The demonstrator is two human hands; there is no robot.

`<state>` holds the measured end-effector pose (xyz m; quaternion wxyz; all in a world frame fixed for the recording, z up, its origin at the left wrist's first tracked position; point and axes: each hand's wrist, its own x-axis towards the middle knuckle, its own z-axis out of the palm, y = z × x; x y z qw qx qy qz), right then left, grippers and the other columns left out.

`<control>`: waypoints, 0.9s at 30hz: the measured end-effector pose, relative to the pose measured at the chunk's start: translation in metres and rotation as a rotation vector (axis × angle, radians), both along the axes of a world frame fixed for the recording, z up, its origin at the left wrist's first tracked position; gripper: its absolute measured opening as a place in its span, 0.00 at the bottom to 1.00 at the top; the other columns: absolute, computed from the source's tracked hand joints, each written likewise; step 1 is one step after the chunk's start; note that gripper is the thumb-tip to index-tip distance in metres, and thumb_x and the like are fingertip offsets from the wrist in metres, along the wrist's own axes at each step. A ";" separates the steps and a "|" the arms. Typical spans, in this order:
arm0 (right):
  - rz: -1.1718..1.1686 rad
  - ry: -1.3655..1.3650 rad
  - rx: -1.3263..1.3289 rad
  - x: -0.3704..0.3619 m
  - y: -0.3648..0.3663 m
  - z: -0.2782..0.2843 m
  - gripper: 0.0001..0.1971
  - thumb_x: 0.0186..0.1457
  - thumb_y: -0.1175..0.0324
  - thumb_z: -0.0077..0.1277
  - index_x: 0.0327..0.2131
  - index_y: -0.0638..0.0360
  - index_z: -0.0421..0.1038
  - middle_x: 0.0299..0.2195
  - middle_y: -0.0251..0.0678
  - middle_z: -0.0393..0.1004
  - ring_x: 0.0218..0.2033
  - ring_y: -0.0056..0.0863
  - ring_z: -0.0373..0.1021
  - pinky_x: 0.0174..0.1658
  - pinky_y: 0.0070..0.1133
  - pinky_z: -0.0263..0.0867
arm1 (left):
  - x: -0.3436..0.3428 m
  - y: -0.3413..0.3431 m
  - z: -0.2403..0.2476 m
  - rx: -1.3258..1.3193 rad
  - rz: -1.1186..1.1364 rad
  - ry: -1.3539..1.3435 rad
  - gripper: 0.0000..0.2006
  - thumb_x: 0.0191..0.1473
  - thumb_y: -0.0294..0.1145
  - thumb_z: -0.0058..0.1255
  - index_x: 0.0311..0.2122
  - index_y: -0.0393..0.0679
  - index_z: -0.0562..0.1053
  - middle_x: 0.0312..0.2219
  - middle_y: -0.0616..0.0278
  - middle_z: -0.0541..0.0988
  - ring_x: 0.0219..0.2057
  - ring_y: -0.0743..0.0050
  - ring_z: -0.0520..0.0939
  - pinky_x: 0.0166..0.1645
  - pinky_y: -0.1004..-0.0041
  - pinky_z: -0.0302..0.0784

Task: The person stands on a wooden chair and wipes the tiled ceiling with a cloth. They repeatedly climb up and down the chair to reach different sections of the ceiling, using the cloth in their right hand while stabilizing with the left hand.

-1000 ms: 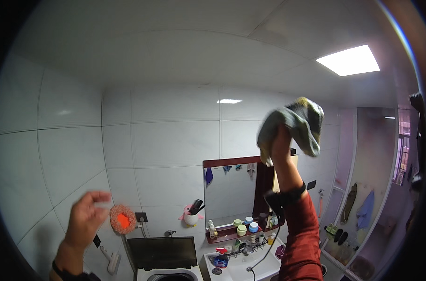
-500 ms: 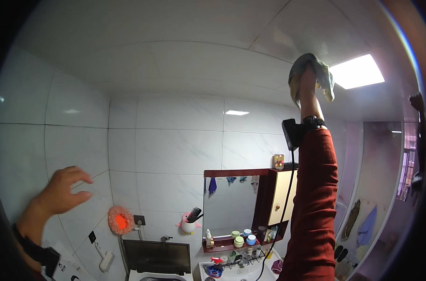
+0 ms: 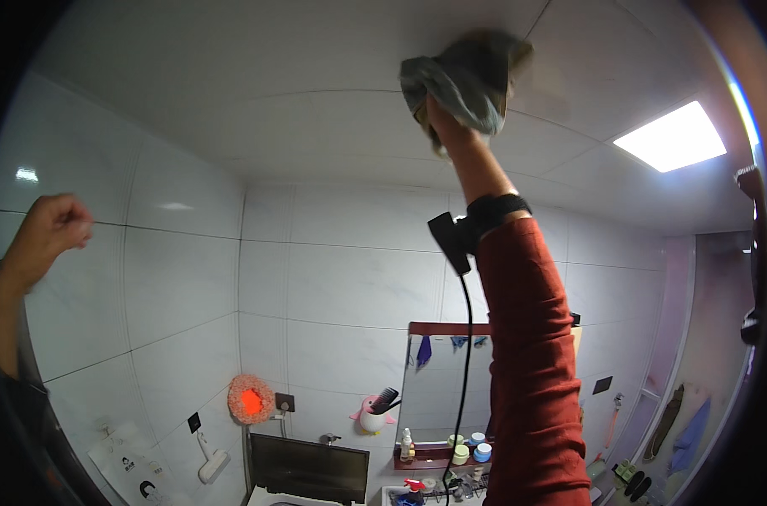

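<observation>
A grey-green cloth is bunched over my right hand and pressed up at the ceiling panels. The cloth hides most of the fingers, and its far edge is smeared by motion. My right arm, in a dark red sleeve, reaches up past the mirror. A black device with a cable is strapped at that wrist. Over on the left, my left hand is raised in front of the tiled wall, its fingers curled in with nothing seen in them.
A lit ceiling lamp is at the right. Below stand a washbasin with a red-topped spray bottle, a shelf with jars, a penguin-shaped comb holder and a dark raised lid. The device's black cable hangs past the mirror.
My right hand has moved the cloth leftward and nearer along the ceiling, away from the lamp. My left hand has risen, and its fingers have curled in. The view has shifted.
</observation>
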<state>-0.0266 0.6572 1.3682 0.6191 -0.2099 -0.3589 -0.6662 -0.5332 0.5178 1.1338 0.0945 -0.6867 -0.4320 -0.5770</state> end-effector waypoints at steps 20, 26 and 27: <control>-0.320 -0.086 -0.182 -0.048 -0.057 -0.023 0.24 0.50 0.57 0.48 0.52 0.52 0.66 0.52 0.49 0.65 0.56 0.49 0.57 0.59 0.45 0.47 | 0.196 0.042 -0.094 -0.073 -0.695 0.359 0.10 0.51 0.33 0.58 0.27 0.36 0.77 0.24 0.57 0.81 0.27 0.71 0.81 0.34 0.75 0.76; -0.131 -0.010 0.049 -0.040 -0.057 -0.016 0.32 0.49 0.61 0.45 0.59 0.58 0.55 0.58 0.50 0.57 0.60 0.50 0.51 0.61 0.47 0.42 | 0.189 0.037 -0.105 -0.072 -0.732 0.372 0.09 0.51 0.33 0.58 0.27 0.36 0.78 0.24 0.57 0.81 0.26 0.71 0.81 0.32 0.75 0.76; -0.057 0.023 0.146 -0.028 -0.063 -0.013 0.34 0.49 0.62 0.44 0.60 0.62 0.53 0.60 0.50 0.55 0.62 0.50 0.48 0.62 0.48 0.40 | 0.184 0.039 -0.105 -0.125 -0.695 0.348 0.09 0.51 0.33 0.58 0.27 0.36 0.78 0.24 0.57 0.81 0.26 0.71 0.81 0.32 0.75 0.76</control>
